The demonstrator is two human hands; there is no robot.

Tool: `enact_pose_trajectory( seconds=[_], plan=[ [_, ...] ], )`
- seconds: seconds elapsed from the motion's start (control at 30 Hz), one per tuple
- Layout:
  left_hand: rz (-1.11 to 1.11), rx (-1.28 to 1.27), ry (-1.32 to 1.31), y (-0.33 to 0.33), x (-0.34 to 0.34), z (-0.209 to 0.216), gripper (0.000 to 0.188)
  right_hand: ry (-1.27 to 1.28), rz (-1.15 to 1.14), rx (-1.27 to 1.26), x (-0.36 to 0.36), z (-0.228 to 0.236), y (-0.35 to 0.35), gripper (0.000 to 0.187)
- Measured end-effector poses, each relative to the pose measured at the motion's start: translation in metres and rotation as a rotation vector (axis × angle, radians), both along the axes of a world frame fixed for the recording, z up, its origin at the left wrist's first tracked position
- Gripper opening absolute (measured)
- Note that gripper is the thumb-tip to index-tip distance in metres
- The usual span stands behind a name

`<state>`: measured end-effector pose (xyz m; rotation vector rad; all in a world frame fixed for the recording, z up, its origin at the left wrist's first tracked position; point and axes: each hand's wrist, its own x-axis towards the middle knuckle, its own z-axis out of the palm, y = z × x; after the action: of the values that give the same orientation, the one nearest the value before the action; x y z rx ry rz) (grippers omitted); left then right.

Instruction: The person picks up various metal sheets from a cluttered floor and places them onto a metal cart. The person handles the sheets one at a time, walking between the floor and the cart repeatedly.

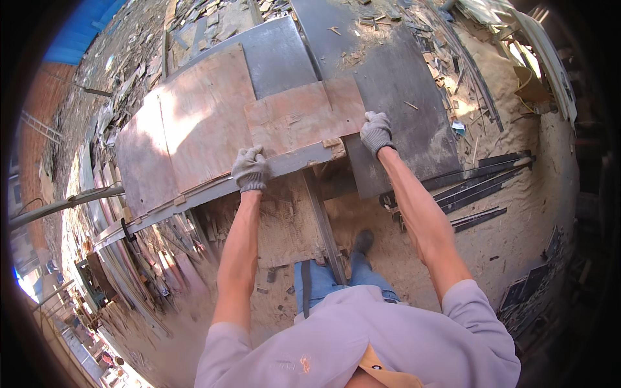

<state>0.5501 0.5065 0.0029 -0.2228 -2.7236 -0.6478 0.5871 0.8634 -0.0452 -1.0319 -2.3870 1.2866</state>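
A reddish plywood board [294, 123] with a worn surface lies along the front edge of a work table. My left hand [251, 169], in a grey knit glove, is closed at the board's near left edge, just over a grey beam [304, 159]. At the board's right corner my right hand [377, 132], gloved alike, is closed on the edge; its fingertips are partly hidden. A larger plywood sheet [210, 116] lies beside the board to the left, partly in bright sun. A small wood block [334, 148] sits at the right end of the beam.
Dark panels [404, 103] lie beyond and to the right, with wood scraps on them. A post [318, 220] stands under the beam, close to my legs. Dark strips [485, 184] lie on the sandy ground at right. A pole [65, 205] juts in from the left.
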Motion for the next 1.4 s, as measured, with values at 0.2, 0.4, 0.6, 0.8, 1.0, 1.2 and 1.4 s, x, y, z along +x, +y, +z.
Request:
enact_pose_trajectory(
  seconds=[0.2, 0.4, 0.6, 0.8, 1.0, 1.2, 1.4],
  plan=[
    [-0.010, 0.015, 0.032, 0.002, 0.001, 0.001, 0.017, -0.018, 0.213, 0.142, 0.008, 0.001, 0.014, 0.037],
    [-0.011, 0.002, -0.004, 0.001, -0.003, 0.005, 0.017, 0.089, 0.277, -0.225, 0.071, 0.061, 0.001, 0.034],
    [-0.062, -0.018, -0.049, 0.020, 0.008, 0.012, 0.020, 0.161, -0.010, -0.542, 0.302, 0.100, 0.003, 0.027],
    [0.121, -0.557, -0.244, 0.007, 0.026, -0.055, 0.039, 0.032, -1.086, -0.641, 0.708, 0.165, 0.129, 0.029],
    [0.093, -0.705, -0.481, 0.029, 0.177, -0.046, 0.034, 0.732, -1.407, -0.287, 0.913, 0.245, 0.207, 0.043],
    [0.111, -0.332, -0.218, 0.071, 0.312, 0.004, 0.049, 0.111, -0.719, -0.627, 0.648, 0.088, 0.140, 0.033],
    [0.127, -0.227, -0.117, 0.050, 0.360, -0.026, 0.045, -0.051, 0.152, -0.409, 0.407, 0.005, 0.009, 0.065]
  ],
)
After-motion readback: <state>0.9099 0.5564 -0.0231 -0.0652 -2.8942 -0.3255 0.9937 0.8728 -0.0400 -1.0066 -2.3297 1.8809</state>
